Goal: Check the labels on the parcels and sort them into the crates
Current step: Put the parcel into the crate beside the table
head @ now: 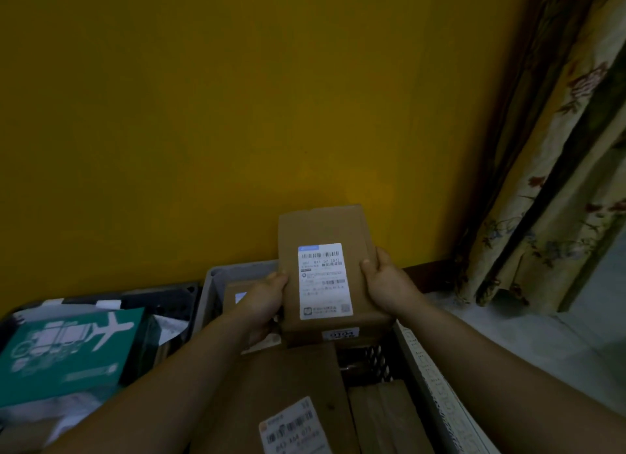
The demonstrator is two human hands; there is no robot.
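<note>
Holding a cardboard parcel (325, 270) up in both hands, label side toward the camera, apparently to read it.

Left hand (267, 296) grips the parcel's left edge, thumb on the front face; right hand (386, 280) grips the right edge, thumb on front too, so the white shipping label (323, 280) stays uncovered between them. Parcel is tilted up, lifted clear above the crates, likely for the label check before sorting. Below it a grey crate (216, 284) against the yellow wall (237, 114) has another labelled box inside; destination not yet clear. Dark crate (183, 296) at left holds a green box (71, 352) and pale bags. More labelled parcels (291, 402) lie beneath the forearms, probably waiting. White crate rim (426, 379) at right, floral curtain (555, 148) beyond. Label text too blurred to read.
</note>
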